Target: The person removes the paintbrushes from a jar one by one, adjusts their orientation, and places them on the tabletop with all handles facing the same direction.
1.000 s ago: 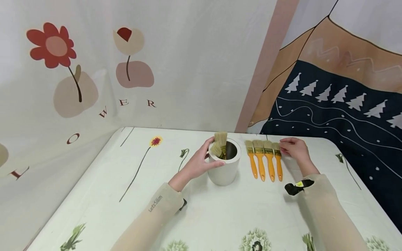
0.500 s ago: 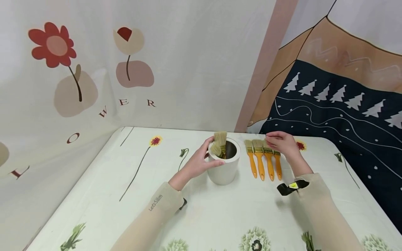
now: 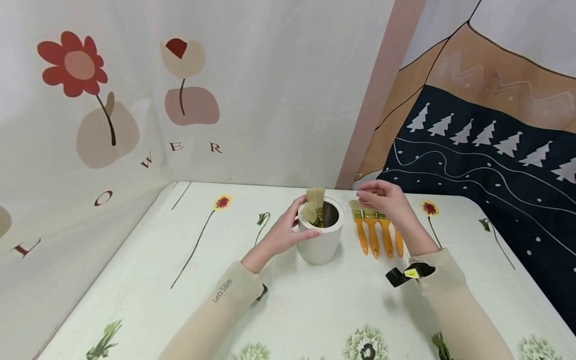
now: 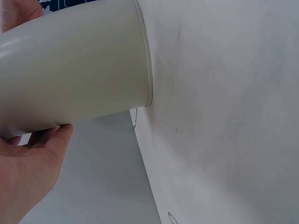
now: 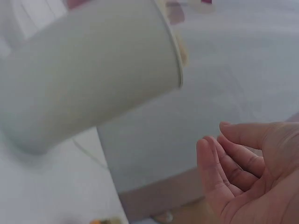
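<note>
1. On the counter (image 3: 288,312), the left hand (image 3: 281,236) gripped a white pot (image 3: 318,250), likely stiff and slippery, best held round its sides.
2. To its right lay four light-looking brushes (image 3: 374,238), best pinched by their handles (image 3: 362,242).
3. Over their bristles (image 3: 355,206) hung the right hand (image 3: 388,201), loosely curved, holding nothing.

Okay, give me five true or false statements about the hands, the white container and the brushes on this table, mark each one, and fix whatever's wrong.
1. The left hand holds the white container. True.
2. The white container lies on its side. False: it stands upright on the table.
3. Four orange-handled brushes lie side by side on the table. True.
4. The right hand grips a brush. False: the right hand holds nothing.
5. Brush bristles stick up above the white container's rim. True.
</note>
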Demonstrator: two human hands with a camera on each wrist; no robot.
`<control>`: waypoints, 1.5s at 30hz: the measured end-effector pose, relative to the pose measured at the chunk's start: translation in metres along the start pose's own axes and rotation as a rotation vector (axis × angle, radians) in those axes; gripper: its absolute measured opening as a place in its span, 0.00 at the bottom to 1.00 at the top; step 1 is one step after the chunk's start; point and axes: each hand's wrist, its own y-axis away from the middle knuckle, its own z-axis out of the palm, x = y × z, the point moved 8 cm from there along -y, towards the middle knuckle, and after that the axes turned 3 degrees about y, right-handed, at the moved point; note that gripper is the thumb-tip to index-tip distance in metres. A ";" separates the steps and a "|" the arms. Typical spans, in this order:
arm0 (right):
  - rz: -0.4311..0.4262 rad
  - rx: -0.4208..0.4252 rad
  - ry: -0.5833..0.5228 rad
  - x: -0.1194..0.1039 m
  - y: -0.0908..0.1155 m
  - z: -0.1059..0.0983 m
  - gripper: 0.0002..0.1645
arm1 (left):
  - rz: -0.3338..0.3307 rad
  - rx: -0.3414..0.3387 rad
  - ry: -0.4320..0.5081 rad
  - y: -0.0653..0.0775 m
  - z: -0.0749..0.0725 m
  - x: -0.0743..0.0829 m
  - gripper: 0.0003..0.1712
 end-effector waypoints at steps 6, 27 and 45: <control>-0.073 -0.054 -0.007 -0.021 0.005 0.017 0.23 | -0.003 0.008 -0.002 0.000 0.001 0.001 0.55; -0.293 -0.388 0.210 -0.053 0.009 0.082 0.19 | -0.028 -0.006 0.013 0.000 0.003 -0.001 0.54; -0.320 -0.355 0.455 -0.057 0.016 0.091 0.11 | -0.020 -0.002 0.009 0.002 0.003 -0.002 0.54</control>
